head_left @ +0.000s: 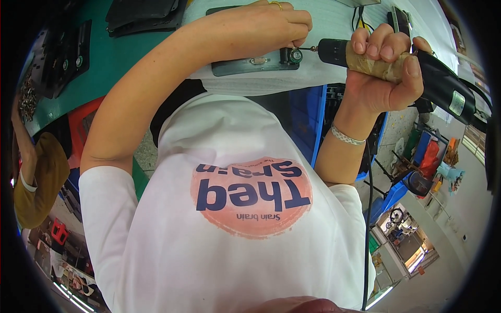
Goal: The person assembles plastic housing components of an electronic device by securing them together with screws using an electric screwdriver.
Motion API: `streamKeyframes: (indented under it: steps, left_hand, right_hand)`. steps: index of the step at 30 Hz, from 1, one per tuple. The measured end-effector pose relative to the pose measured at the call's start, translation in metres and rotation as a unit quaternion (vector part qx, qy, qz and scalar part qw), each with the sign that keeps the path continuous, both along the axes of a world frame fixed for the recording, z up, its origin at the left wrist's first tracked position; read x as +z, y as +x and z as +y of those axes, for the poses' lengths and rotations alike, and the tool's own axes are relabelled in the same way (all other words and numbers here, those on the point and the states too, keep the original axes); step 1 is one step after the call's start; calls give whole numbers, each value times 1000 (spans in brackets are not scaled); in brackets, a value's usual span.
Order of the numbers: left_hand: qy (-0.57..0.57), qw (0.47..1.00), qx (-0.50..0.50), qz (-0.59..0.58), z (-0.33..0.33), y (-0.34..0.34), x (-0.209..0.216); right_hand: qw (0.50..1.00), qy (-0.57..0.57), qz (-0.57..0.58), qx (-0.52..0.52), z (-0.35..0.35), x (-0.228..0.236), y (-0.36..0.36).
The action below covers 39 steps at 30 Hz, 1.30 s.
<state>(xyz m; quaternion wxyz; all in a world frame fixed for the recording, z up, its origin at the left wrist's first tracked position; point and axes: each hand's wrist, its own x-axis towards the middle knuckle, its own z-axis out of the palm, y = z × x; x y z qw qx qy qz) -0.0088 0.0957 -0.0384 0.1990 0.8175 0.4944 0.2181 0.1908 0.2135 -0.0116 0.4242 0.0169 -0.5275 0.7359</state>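
Observation:
My right hand [385,68] is wrapped around an electric screwdriver [334,52], black with a tan taped grip and held nearly level. Its thin bit points left at a small black block with a round green-ringed part [295,56]. That block sits at the right end of a flat dark panel [229,68], which has a small clear piece on its near edge. Over the panel, my left hand [271,31] has its fingers curled down, fingertips close to the block and bit. What they pinch is hidden beneath the hand.
White foam sheeting [250,85] covers the table edge under the panel. On the green tabletop [99,68] lie more dark panels [62,60] and stacked black pieces [143,15]. Blue crates [308,122] stand below. A black cable [369,208] hangs at right. Another person's sleeve [44,182] shows at left.

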Motion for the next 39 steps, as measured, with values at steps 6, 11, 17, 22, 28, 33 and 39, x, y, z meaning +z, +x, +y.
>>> streamKeyframes:
  steps: [6, 11, 17, 22, 28, 33, 39]
  left_hand:
    - [9, 1000, 12, -3, -2, 0, -4]
    - [50, 999, 4, -9, -1, 1, -7]
    - [46, 998, 27, 17, -5, 1, -10]
    - [54, 998, 39, 20, -2, 5, -14]
    - [85, 991, 59, 80, -17, 9, 15]
    - [17, 1000, 20, 14, -2, 3, -9]
    - [1, 1000, 20, 9, -6, 7, 4]
  right_hand:
    - [999, -9, 2, 35, 8, -4, 3]
    - [992, 90, -3, 86, 6, 1, -2]
    - [980, 174, -15, 94, 1, 0, -12]
    - [988, 136, 0, 70, -4, -1, -5]
    - [983, 138, -2, 118, 10, 1, -5]
    - [984, 139, -6, 115, 7, 2, -9]
    - [981, 144, 4, 133, 11, 2, -5]
